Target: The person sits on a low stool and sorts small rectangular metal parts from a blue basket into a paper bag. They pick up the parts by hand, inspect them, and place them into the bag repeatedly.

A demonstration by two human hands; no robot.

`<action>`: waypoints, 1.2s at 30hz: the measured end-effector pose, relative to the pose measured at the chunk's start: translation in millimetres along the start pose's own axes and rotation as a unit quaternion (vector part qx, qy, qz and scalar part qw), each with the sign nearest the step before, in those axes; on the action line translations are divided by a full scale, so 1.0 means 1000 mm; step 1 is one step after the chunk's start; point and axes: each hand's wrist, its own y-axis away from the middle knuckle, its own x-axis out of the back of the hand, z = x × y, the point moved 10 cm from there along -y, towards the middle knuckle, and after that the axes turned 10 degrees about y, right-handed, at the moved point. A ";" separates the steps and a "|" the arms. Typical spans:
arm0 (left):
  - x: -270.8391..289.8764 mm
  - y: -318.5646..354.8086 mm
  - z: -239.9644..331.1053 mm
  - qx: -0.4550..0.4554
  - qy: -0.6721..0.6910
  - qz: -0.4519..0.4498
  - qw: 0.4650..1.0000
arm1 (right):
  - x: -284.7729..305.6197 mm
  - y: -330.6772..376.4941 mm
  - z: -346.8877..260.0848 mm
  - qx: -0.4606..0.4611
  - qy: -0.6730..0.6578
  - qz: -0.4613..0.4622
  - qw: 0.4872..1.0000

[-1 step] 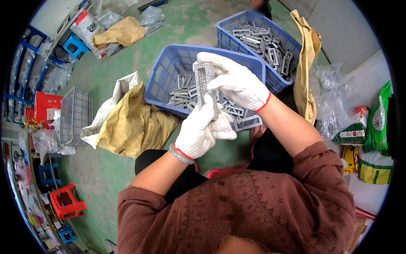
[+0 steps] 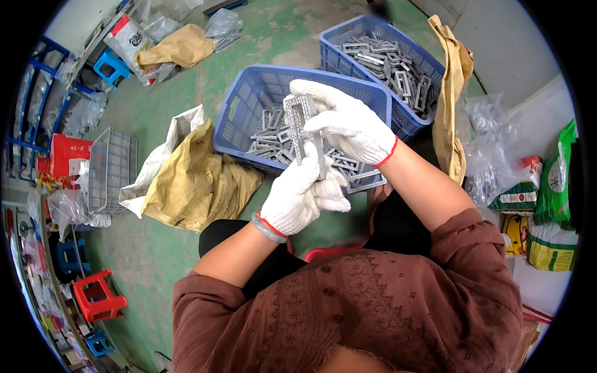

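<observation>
Both my hands wear white knit gloves with red cuffs. Between them, over the nearer blue crate [image 2: 239,93], they hold a grey rectangular frame part [image 2: 301,112] with a long slot and a textured face, tilted upright. My left hand [image 2: 301,193] grips its lower end, thumb along the front. My right hand [image 2: 348,121] is closed around its upper right side; those fingertips are partly hidden behind the part. Below, several similar grey frame parts [image 2: 267,149] lie jumbled in the crate.
A second blue crate [image 2: 336,53], heaped with grey frame parts, stands behind to the right. An open paper sack [image 2: 193,180] sits left, beside a grey mesh crate [image 2: 112,171]. Another tall sack [image 2: 451,93] stands at right. A red stool [image 2: 99,295] is at lower left.
My left hand has shifted slightly right, and the frame part leans a little differently. The right hand keeps nearly the same place.
</observation>
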 end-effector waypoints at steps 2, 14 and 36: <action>0.005 0.001 -0.006 0.031 0.020 -0.025 0.999 | -0.002 0.001 0.001 -0.004 -0.002 0.005 1.000; -0.008 0.006 -0.015 0.079 0.057 -0.208 0.973 | -0.021 0.014 -0.012 0.018 0.025 0.023 0.999; -0.010 0.006 -0.026 0.116 0.005 -0.241 0.964 | -0.014 0.021 -0.011 0.003 0.064 0.079 0.995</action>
